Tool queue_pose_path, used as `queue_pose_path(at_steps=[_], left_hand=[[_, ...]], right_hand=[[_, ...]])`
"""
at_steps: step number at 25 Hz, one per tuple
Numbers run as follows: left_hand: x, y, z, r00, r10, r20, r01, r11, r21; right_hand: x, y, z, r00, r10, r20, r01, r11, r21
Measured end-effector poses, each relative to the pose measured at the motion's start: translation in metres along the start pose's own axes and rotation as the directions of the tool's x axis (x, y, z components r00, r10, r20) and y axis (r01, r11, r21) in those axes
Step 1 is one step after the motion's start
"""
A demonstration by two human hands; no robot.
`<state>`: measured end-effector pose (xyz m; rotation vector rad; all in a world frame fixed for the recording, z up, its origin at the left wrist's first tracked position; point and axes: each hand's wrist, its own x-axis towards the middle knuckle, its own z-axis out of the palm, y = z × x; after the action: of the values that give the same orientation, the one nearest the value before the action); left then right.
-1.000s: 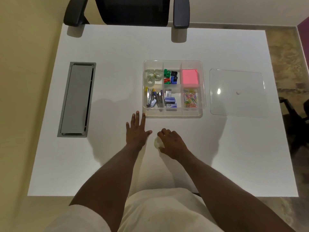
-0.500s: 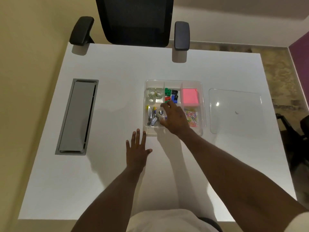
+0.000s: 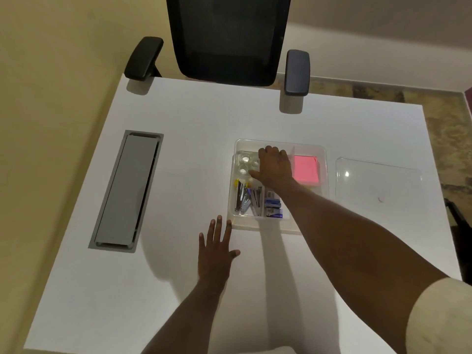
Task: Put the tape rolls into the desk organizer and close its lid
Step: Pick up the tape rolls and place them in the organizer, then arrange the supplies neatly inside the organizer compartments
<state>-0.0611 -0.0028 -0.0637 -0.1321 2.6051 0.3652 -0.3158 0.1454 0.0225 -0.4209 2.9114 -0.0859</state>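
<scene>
Three clear tape rolls (image 3: pixel 245 163) sit in the clear plastic desk organizer (image 3: pixel 323 159) compartment just left of right hand (image 3: pixel 274 166), grip unreadable; flat clear lid (image 3: pixel 378 178) lies to its right, nearer vs. left hand (image 3: pixel 215 252), open, flat.

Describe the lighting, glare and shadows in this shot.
Head view: dim, warm light; a small bright glare spot on the clear lid; soft shadows of both arms on the white desk; pink sticky notes glow brightest; straight desk edges bow from wide-angle distortion.
</scene>
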Motion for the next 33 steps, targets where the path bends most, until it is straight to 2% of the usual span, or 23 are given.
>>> queue_pose_path(at_steps=[4, 10, 16, 18, 20, 23, 27, 29, 33], left_hand=[[0.0, -0.002, 0.0, 1.0, -0.003, 0.003, 0.003, 1.0, 0.005], [0.001, -0.001, -0.004, 0.999, -0.001, 0.034, 0.001, 1.0, -0.012], [-0.005, -0.007, -0.009, 0.999, 0.036, -0.014, -0.036, 0.999, -0.025], [-0.011, -0.01, -0.01, 0.997, 0.038, -0.068, -0.041, 0.998, -0.041], [-0.014, -0.014, -0.015, 0.983, 0.017, -0.183, -0.025, 0.999, -0.046], [0.003, -0.019, -0.038, 0.909, 0.014, -0.417, -0.026, 0.999, -0.024], [0.056, -0.005, -0.084, 0.816, 0.084, -0.573, -0.114, 0.993, -0.017], [0.083, 0.012, -0.106, 0.805, 0.131, -0.578, -0.154, 0.988, 0.009], [0.128, 0.047, -0.136, 0.877, 0.175, -0.447, -0.165, 0.984, 0.062]], right_hand=[[0.009, -0.005, 0.007, 0.999, 0.019, 0.044, -0.016, 0.998, -0.059], [-0.009, -0.004, 0.002, 1.0, 0.021, 0.007, -0.021, 1.0, -0.008], [-0.054, -0.002, 0.001, 0.993, -0.098, -0.063, 0.096, 0.995, -0.029], [-0.067, 0.002, 0.004, 0.993, -0.095, -0.076, 0.093, 0.995, -0.025], [-0.075, 0.01, 0.006, 0.993, -0.089, -0.081, 0.088, 0.996, -0.012], [-0.076, 0.02, 0.007, 0.992, -0.082, -0.092, 0.081, 0.997, -0.017], [-0.064, 0.024, 0.006, 0.992, -0.068, -0.105, 0.064, 0.997, -0.047], [-0.056, 0.022, 0.006, 0.99, -0.084, -0.113, 0.078, 0.996, -0.05], [-0.037, 0.019, 0.009, 0.988, -0.117, -0.097, 0.112, 0.992, -0.057]])
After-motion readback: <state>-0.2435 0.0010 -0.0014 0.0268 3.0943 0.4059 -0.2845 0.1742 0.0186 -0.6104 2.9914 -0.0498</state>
